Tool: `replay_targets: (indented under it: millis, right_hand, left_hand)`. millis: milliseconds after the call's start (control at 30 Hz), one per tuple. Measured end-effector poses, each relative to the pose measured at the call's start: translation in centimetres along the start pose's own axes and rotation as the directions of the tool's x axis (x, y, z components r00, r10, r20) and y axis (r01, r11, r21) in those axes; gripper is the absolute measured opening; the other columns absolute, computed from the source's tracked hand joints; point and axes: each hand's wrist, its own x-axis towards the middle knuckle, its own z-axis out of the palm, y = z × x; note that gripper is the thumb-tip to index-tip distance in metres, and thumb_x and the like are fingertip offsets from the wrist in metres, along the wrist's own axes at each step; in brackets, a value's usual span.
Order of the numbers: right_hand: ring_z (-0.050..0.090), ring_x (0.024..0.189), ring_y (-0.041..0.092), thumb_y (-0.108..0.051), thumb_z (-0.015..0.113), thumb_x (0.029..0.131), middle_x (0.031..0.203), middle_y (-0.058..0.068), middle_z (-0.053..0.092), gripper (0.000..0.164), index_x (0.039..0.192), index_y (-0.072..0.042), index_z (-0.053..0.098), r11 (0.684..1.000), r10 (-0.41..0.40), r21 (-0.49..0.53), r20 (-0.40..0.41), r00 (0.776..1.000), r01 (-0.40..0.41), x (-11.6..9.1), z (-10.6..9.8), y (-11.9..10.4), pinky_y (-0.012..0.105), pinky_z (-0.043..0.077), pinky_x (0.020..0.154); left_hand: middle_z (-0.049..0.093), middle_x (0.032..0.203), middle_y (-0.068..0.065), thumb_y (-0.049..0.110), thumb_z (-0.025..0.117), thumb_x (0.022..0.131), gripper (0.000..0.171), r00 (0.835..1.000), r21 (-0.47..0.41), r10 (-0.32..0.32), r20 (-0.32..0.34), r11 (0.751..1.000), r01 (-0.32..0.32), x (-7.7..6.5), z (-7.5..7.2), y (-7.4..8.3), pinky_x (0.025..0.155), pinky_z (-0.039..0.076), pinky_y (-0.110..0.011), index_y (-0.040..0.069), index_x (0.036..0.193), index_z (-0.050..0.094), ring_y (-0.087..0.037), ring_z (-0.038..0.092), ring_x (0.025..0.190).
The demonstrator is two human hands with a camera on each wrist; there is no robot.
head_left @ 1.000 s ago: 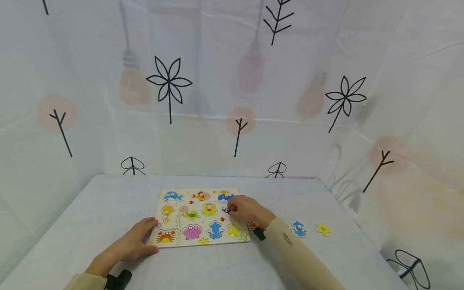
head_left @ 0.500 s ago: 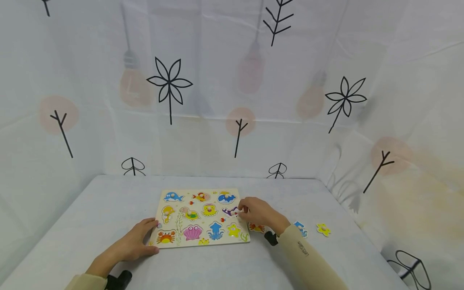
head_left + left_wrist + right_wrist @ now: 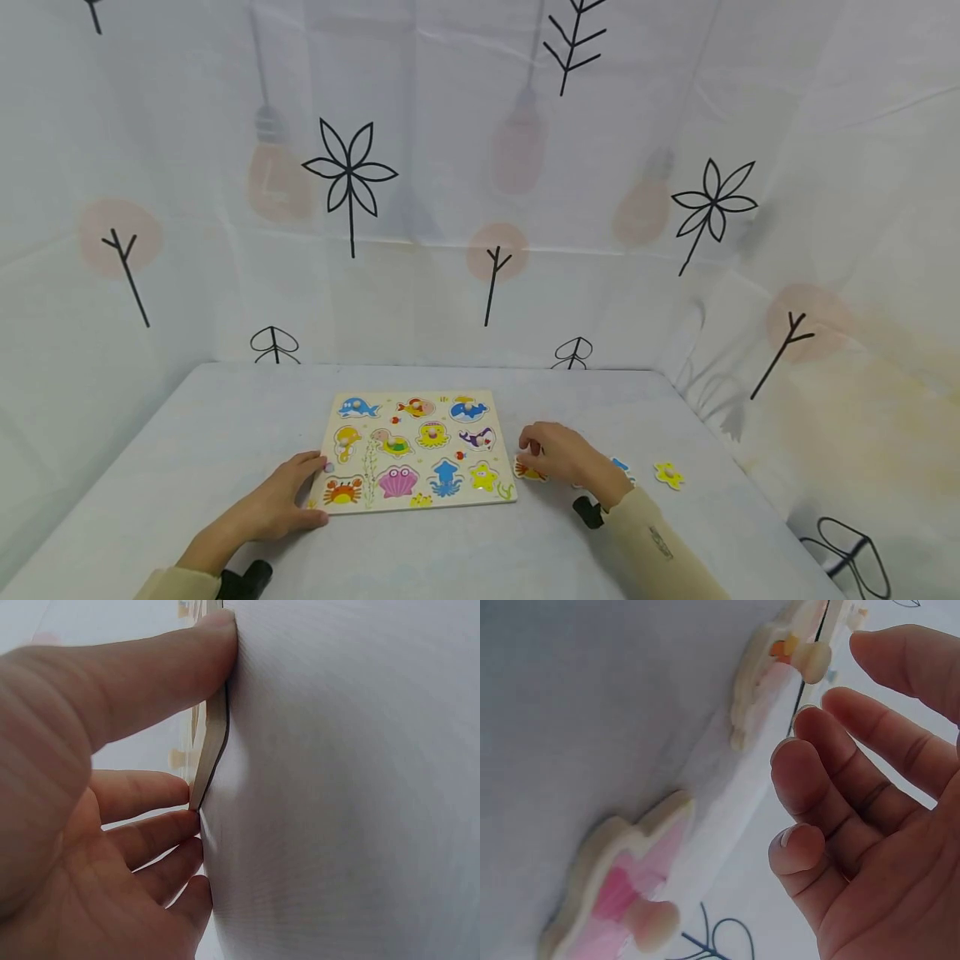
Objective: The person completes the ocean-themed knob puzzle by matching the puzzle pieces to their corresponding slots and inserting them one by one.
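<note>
A wooden knob puzzle board (image 3: 423,504) with sea animals lies on the table. My left hand (image 3: 281,496) holds its near left corner, thumb on the near edge and fingertips at the left side. A purple whale-like piece (image 3: 477,439) sits in the board at the right. Past the board's right edge, my right hand (image 3: 562,457) hovers by a loose crab piece (image 3: 530,472), fingers bent and holding nothing. In the right wrist view the crab piece's knob (image 3: 812,661) stands near the fingertips, apart from them. A pink piece (image 3: 619,889) with a knob lies nearer that camera.
To the right lie a blue piece (image 3: 622,465), partly hidden by the right wrist, and a yellow star piece (image 3: 669,475). The white table (image 3: 420,558) meets a printed cloth backdrop (image 3: 420,292) at the back.
My right hand has left the purple whale-like piece, which now shows in the board, and moved right to the crab piece. The left hand stays on the board's corner.
</note>
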Motion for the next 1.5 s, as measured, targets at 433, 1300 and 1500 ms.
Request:
replay_targets:
  millis: [433,1300,1500]
  right_hand:
    - [0.048,0.071,0.011,-0.027,0.068,0.087,0.075,-0.009,0.051,0.012,0.096,-0.019,0.065,1.0,-0.029,0.007,-0.002,1.0,0.029,-1.4,0.3,0.5,0.027,0.042,0.06]
    - [0.048,0.077,0.011,-0.013,0.066,0.086,0.081,-0.011,0.052,0.013,0.097,-0.018,0.067,0.996,-0.084,-0.001,0.001,0.996,0.084,-1.2,0.5,0.4,0.028,0.046,0.067]
    - [0.048,0.076,0.012,-0.012,0.067,0.086,0.079,-0.01,0.051,0.011,0.096,-0.017,0.067,0.997,-0.081,0.009,0.005,0.997,0.081,-1.2,0.5,0.2,0.028,0.045,0.066]
  left_hand:
    - [0.033,0.144,-0.028,0.036,0.083,0.07,0.09,1.0,-0.004,-0.001,0.001,1.0,0.001,-0.1,0.0,0.0,0.105,0.027,-0.064,-0.006,0.138,0.043,-0.049,0.028,0.132]
    - [0.034,0.143,-0.029,0.035,0.083,0.07,0.088,1.0,-0.01,0.005,0.002,1.0,-0.005,-0.3,-0.2,0.3,0.105,0.027,-0.065,-0.006,0.138,0.044,-0.05,0.029,0.131]
    - [0.033,0.143,-0.03,0.036,0.083,0.07,0.089,1.0,-0.011,0.018,-0.003,1.0,-0.018,-0.3,-0.2,0.3,0.105,0.027,-0.065,-0.007,0.137,0.043,-0.051,0.029,0.131]
